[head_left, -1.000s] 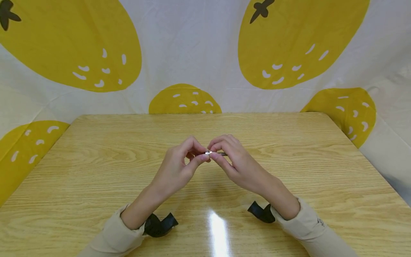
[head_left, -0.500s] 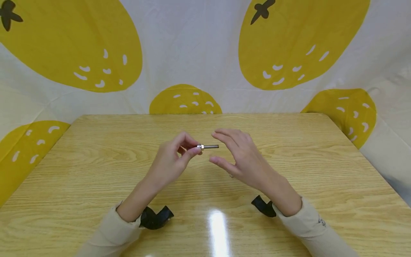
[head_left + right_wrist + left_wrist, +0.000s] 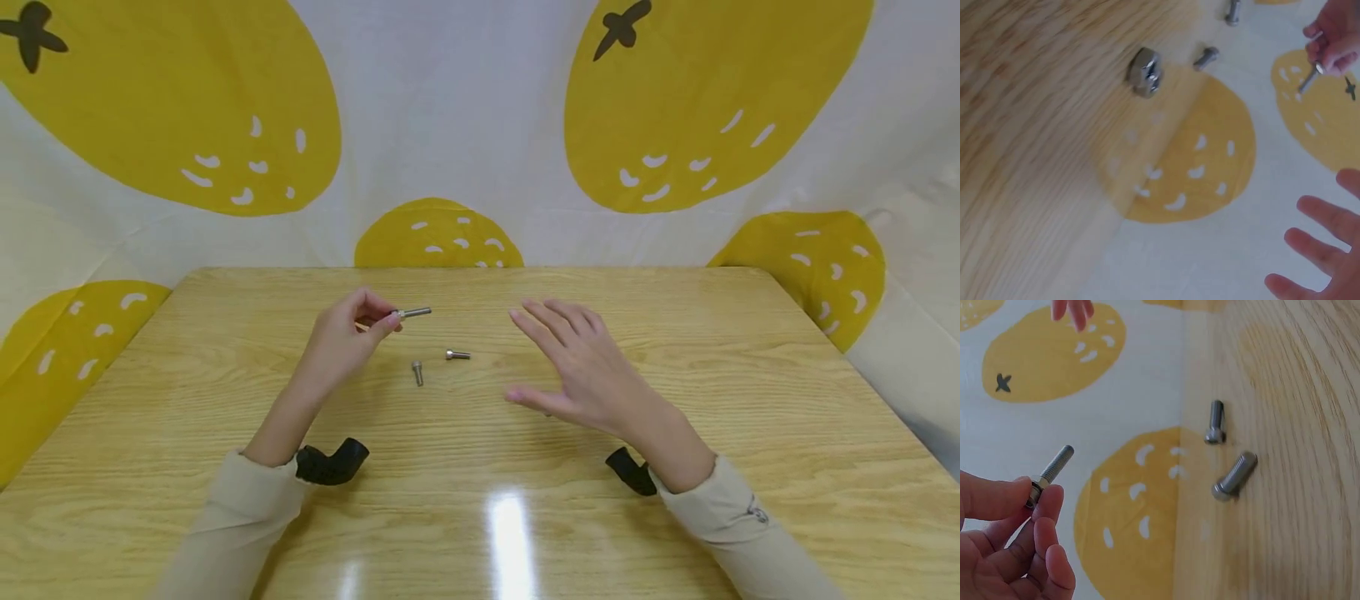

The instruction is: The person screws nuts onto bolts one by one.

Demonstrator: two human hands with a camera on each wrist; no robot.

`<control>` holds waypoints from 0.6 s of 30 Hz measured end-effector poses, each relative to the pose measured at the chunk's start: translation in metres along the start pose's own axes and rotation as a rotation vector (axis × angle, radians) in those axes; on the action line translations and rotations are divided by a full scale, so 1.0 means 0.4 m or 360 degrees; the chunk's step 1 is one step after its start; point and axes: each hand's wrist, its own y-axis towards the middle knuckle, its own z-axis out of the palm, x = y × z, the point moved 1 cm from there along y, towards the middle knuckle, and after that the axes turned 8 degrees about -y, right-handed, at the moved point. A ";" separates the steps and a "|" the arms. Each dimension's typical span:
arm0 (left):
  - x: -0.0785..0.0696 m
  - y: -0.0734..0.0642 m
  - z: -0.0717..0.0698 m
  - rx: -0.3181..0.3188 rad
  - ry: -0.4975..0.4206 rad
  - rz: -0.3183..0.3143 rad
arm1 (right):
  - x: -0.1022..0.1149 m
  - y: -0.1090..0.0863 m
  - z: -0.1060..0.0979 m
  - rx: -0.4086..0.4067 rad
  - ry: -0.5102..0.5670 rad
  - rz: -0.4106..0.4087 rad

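My left hand [image 3: 337, 342] pinches a metal bolt [image 3: 417, 312] between thumb and fingers above the table's left half. In the left wrist view the bolt's threaded shank points up and away from the fingertips, and a nut [image 3: 1045, 481] sits at the gripped end. The bolt's head is partly hidden by the fingers. To the right, my right hand [image 3: 581, 371] is held over the table with fingers spread and nothing in it. Two socket-head bolts, one bolt [image 3: 417, 372] and another bolt [image 3: 458, 355], lie between the hands.
Shiny metal nuts [image 3: 1145, 70] lie close together on the wooden table [image 3: 480, 450], mostly hidden under my right hand in the head view. A white cloth [image 3: 450, 108] with yellow fruit prints hangs along the back edge. Black wrist straps [image 3: 333, 462] jut from both sleeves.
My right hand has released the bolt and spread its fingers. My left hand has moved left and away with the bolt, uncovering the two bolts on the table.
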 end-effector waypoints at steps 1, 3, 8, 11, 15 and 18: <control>0.012 0.004 -0.005 0.0006 0.0011 -0.0032 | -0.002 -0.004 0.001 0.0029 -0.0014 0.0009; 0.035 0.011 -0.016 0.0029 0.0046 -0.0090 | -0.006 -0.013 0.005 0.0100 -0.0033 0.0032; 0.085 0.020 -0.033 0.0165 0.0161 -0.0234 | -0.018 -0.033 0.013 0.0275 -0.0056 0.0084; 0.108 0.020 -0.038 0.0239 0.0196 -0.0310 | -0.024 -0.043 0.016 0.0340 -0.0070 0.0098; 0.135 0.022 -0.042 0.0354 0.0167 -0.0375 | -0.030 -0.051 0.017 0.0403 -0.0080 0.0116; 0.146 0.023 -0.045 0.0426 0.0138 -0.0405 | -0.032 -0.054 0.018 0.0436 -0.0079 0.0124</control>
